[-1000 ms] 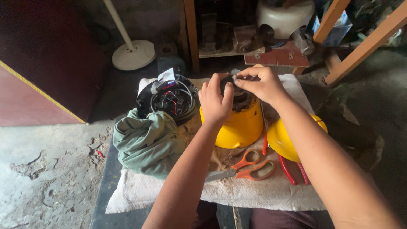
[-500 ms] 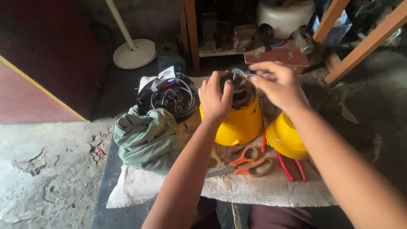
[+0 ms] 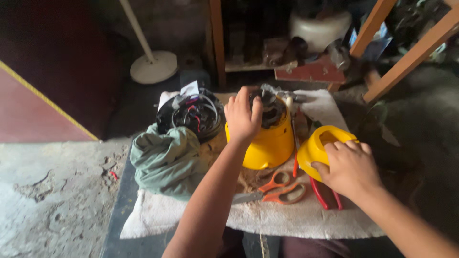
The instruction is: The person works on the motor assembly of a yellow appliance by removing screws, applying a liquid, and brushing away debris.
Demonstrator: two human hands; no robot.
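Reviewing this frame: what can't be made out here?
- Head view: top of the yellow housing, covered by the left hand.
- Near side of the yellow cover, under the right hand.
- Red-handled pliers, jaws hidden beneath that cover.
- Shelf items behind: dim, blurred.

Scissors [image 3: 275,188] and red pliers [image 3: 325,196] are crowding the near towel [image 3: 191,215]; a green cloth [image 3: 167,160] is blocking the left, leaving the far-right corner open.

Left hand [image 3: 243,117] curled in a grip ahead; right hand [image 3: 348,168] rests palm-down.
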